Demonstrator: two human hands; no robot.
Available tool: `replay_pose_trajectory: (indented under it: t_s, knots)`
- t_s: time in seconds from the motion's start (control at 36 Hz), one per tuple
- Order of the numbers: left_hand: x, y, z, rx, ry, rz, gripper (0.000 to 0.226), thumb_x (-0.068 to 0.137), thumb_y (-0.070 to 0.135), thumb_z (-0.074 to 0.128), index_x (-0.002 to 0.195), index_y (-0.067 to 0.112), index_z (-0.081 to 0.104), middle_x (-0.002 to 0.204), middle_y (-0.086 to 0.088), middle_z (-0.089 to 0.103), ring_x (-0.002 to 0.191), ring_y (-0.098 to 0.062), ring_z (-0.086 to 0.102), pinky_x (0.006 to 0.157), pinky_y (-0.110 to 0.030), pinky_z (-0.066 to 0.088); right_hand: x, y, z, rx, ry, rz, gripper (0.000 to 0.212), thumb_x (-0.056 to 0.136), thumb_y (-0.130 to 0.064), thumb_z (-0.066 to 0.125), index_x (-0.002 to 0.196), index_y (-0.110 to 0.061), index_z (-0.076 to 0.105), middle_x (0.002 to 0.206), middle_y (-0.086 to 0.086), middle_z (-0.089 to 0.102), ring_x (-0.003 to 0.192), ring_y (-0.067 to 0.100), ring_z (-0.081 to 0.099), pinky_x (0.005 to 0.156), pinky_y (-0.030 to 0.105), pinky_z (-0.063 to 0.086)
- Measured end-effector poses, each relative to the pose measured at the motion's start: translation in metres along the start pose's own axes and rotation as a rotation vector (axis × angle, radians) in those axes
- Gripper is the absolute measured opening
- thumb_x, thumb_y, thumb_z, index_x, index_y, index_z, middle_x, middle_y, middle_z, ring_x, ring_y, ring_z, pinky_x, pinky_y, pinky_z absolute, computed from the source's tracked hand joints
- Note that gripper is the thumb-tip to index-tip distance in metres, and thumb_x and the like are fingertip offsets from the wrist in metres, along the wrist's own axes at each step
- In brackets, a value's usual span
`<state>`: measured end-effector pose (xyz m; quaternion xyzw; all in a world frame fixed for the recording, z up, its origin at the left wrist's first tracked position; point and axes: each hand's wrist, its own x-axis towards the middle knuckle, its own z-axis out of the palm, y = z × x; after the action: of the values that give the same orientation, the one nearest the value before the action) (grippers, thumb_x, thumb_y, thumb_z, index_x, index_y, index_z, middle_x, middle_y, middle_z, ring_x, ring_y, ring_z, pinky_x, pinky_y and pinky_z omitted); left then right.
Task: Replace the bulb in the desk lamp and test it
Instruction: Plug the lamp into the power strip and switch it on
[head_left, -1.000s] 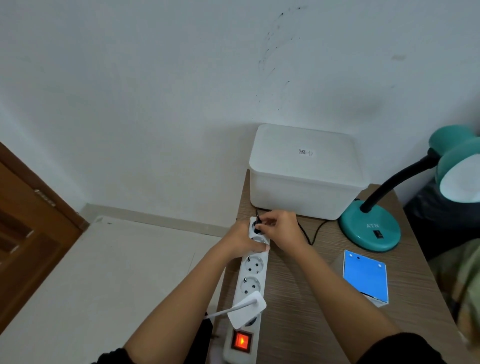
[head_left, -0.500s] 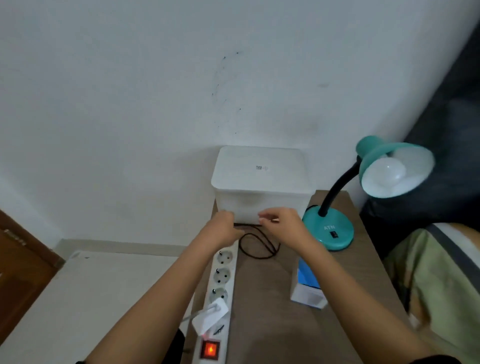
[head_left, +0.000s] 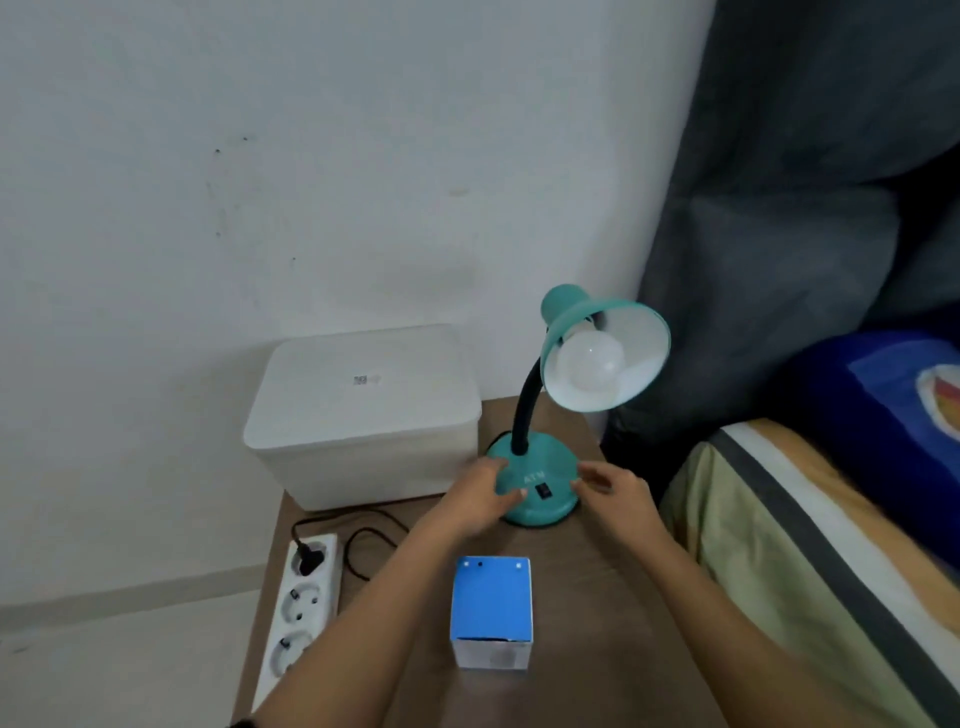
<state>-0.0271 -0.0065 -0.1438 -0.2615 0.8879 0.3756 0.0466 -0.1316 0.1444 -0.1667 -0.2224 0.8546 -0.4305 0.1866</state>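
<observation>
A teal desk lamp stands on the wooden table, its round base (head_left: 540, 467) carrying a small black switch (head_left: 543, 490). An unlit white bulb (head_left: 589, 366) sits in the tilted shade (head_left: 605, 348). My left hand (head_left: 480, 496) rests against the left side of the base, thumb near the switch. My right hand (head_left: 615, 491) hovers at the base's right edge, fingers loosely curled, holding nothing. The lamp's black plug (head_left: 309, 558) sits in the top socket of the white power strip (head_left: 301, 608).
A blue and white bulb box (head_left: 491, 610) stands on the table (head_left: 597, 649) between my forearms. A white lidded container (head_left: 363, 410) sits against the wall behind. A bed with a striped cover (head_left: 810, 561) and dark cushions lies to the right.
Both hands left the plug at the power strip and moved right to the lamp base. The view swung right, bringing the lamp and bed to the middle.
</observation>
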Motion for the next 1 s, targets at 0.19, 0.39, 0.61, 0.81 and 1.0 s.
replay_pose_trajectory:
  t_s: [0.19, 0.39, 0.61, 0.81, 1.0]
  knots:
    - [0.032, -0.006, 0.013, 0.1, -0.052, 0.055, 0.062, 0.088, 0.025, 0.061, 0.139, 0.004, 0.034, 0.147, -0.01, 0.034, 0.134, -0.025, 0.036, 0.108, -0.028, 0.028, 0.024, 0.006, 0.024, -0.099, 0.001, -0.003, 0.059, 0.081, -0.026, 0.069, 0.131, -0.002, 0.05, 0.131, 0.018, 0.051, 0.122, 0.029, 0.049, 0.106, 0.032, 0.036]
    - [0.038, -0.015, 0.02, 0.11, -0.037, 0.109, 0.065, 0.084, 0.024, 0.066, 0.14, 0.007, 0.038, 0.145, -0.008, 0.036, 0.133, -0.024, 0.037, 0.113, -0.031, 0.029, 0.024, 0.01, 0.033, -0.035, 0.089, -0.003, 0.068, 0.069, -0.023, 0.08, 0.128, -0.003, 0.053, 0.127, 0.014, 0.053, 0.118, 0.027, 0.05, 0.105, 0.034, 0.039]
    - [0.035, -0.013, 0.023, 0.118, 0.045, 0.237, 0.051, 0.086, 0.013, 0.059, 0.134, 0.012, 0.043, 0.138, -0.008, 0.047, 0.126, -0.023, 0.044, 0.093, -0.018, 0.03, 0.018, 0.009, 0.035, 0.082, 0.111, -0.011, 0.053, 0.068, -0.018, 0.08, 0.117, -0.015, 0.06, 0.118, 0.008, 0.06, 0.109, 0.021, 0.056, 0.096, 0.036, 0.047]
    - [0.038, -0.017, 0.023, 0.116, 0.025, 0.239, 0.06, 0.084, 0.018, 0.061, 0.14, 0.019, 0.038, 0.146, -0.004, 0.039, 0.133, -0.021, 0.038, 0.105, -0.024, 0.029, 0.021, 0.015, 0.038, 0.097, 0.137, 0.003, 0.059, 0.064, -0.026, 0.08, 0.119, -0.023, 0.059, 0.12, 0.003, 0.062, 0.111, 0.021, 0.057, 0.095, 0.044, 0.05]
    - [0.041, -0.02, 0.025, 0.113, 0.018, 0.239, 0.063, 0.083, 0.02, 0.061, 0.141, 0.022, 0.035, 0.147, -0.003, 0.038, 0.134, -0.021, 0.038, 0.111, -0.033, 0.033, 0.024, 0.015, 0.041, 0.092, 0.147, 0.036, 0.06, 0.064, -0.025, 0.08, 0.12, -0.021, 0.058, 0.122, 0.005, 0.059, 0.113, 0.022, 0.055, 0.095, 0.044, 0.049]
